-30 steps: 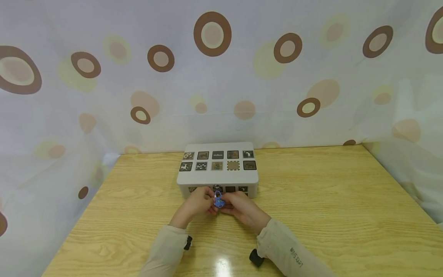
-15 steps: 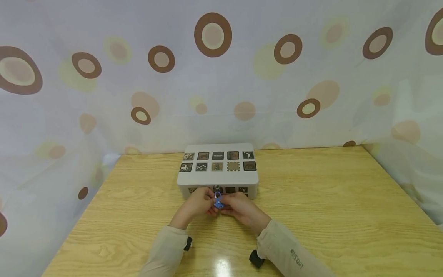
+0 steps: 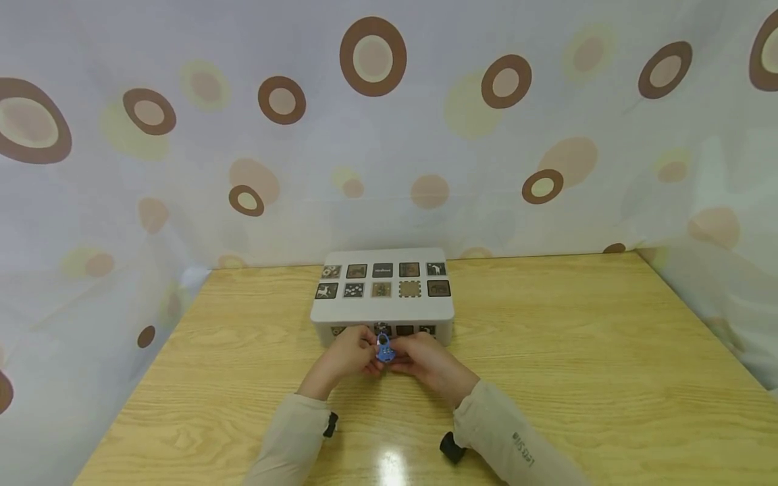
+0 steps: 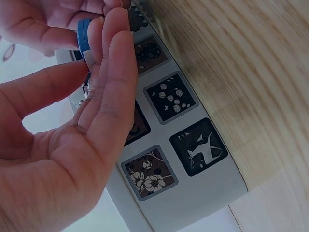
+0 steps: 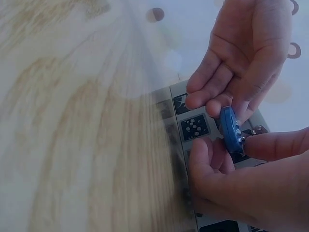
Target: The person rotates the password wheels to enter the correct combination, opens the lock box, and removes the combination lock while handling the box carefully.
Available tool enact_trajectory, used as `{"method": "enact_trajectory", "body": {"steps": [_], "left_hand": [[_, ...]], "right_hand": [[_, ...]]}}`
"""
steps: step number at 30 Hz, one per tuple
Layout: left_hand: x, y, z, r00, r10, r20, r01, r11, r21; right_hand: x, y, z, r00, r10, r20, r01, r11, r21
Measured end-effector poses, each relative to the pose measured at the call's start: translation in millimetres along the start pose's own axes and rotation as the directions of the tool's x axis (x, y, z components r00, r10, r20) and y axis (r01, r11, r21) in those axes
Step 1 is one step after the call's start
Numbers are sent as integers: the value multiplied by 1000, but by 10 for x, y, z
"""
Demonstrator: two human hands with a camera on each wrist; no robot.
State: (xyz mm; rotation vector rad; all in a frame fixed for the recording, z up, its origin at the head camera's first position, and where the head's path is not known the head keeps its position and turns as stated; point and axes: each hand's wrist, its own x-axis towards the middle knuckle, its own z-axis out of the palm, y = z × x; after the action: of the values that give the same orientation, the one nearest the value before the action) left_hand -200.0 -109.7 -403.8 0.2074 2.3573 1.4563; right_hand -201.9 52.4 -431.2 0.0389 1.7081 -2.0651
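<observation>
Holding the blue padlock [image 3: 384, 352] between both hands at the front face of the grey box [image 3: 381, 307], you have it just below the box's metal hasp. Your left hand [image 3: 348, 356] pinches one side of it with fingers [image 4: 112, 58] nearly straight and thumb opposed; your right hand [image 3: 425, 363] curls round the other side, thumb laid along the edge where the small dials sit. To work the dials well, keep the left hand steady as the clamp and let only the right thumb roll one wheel at a time — tilt the lock's dial edge up toward your eyes so the digits face you, and don't pull against the hasp while turning. The box stays put on the tabletop [image 3: 577, 351] if you press nothing sideways.

Writing: the digits on the dials are too small to read. Your right sleeve [image 3: 516, 445] carries a small printed logo, not legible from the head view. One dark tile on the box lid holds a pale word — blurred.
</observation>
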Motion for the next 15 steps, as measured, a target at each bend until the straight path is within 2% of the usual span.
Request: {"method": "enact_trajectory", "body": {"steps": [6, 15], "left_hand": [[13, -3, 7, 1000, 3, -1, -3, 1000, 14], [2, 10, -2, 1000, 7, -4, -7, 1000, 21]], "right_hand": [[9, -16, -17, 999, 28, -19, -28, 1000, -3], [23, -19, -28, 999, 34, 4, -34, 998, -51]]}}
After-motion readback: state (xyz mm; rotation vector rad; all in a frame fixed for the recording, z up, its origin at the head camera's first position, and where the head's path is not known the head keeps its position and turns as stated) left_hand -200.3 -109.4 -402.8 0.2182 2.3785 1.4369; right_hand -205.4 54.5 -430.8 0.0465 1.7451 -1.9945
